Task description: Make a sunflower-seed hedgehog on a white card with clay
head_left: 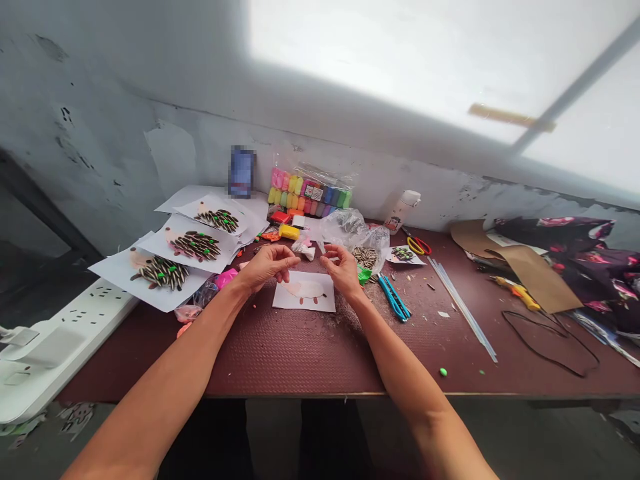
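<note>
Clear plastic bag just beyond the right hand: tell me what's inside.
Striped seeds show in the near part of the bag. Whatever lies beneath the top seeds or behind the crumpled plastic cannot be seen.

The card [308,306] is white with a peach figure [305,289], the tabletop [295,360] maroon, the seeds [365,256] dark-and-pale striped.

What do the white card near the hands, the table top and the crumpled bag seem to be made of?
White card: probably stiff paper, matte, with straight edges. Table top: perhaps vinyl covering, since fine embossing and a soft sheen show. Bag: likely thin plastic film, glossy, see-through and wrinkled.
</note>
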Demonstrator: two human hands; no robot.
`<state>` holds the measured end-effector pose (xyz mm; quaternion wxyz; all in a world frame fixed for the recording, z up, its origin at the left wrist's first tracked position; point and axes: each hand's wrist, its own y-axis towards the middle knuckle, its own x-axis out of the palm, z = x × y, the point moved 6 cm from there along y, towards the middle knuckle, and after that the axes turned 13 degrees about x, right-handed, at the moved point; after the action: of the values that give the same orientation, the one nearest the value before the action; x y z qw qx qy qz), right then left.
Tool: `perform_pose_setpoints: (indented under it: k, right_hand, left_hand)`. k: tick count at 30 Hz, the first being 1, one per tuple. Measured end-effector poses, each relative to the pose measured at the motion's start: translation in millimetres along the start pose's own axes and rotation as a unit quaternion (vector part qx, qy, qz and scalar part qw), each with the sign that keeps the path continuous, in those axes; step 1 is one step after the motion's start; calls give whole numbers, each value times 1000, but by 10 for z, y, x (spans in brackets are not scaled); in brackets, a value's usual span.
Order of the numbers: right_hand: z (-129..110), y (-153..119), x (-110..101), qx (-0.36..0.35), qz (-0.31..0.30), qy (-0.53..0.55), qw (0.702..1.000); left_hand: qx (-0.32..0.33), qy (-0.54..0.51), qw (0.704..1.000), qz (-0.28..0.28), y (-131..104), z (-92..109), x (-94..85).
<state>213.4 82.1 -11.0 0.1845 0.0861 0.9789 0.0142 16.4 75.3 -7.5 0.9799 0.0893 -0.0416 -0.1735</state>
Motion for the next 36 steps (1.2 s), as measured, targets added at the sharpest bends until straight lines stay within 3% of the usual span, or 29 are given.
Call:
perform_pose_setpoints:
  k: [8,13,16,21,27,30,32,36]
  right_hand:
    - [-138,-207,216,-45,-93,38,994]
    - [-345,-405,266,-152,-40,11,987]
    - [-389,-445,285,-170,-33,-11,985]
    - [-366,-433,272,-155,-37,-16,987]
    - [-326,-416,285,-133,-69,-72,986]
    - [-241,-390,309,-84,-99,-113,985]
    - [-189,-383,311,-54,-116,-139,982]
    - [-172,-395,277,-50,-122,-198,971]
  left_hand:
    - [-18,13,999,-23,-3,-18,31]
    - [-13,21,999,-36,-20,17,85]
    - [-14,36,997,-74,-37,13,131]
    - [-10,56,992,-110,-37,-6,129]
    - [20,168,985,-15,18,38,-126]
    - [32,236,971,9,22,49,-215]
    - [49,255,966,-13,24,54,-211]
    - [67,263,954,-128,2,31,-118]
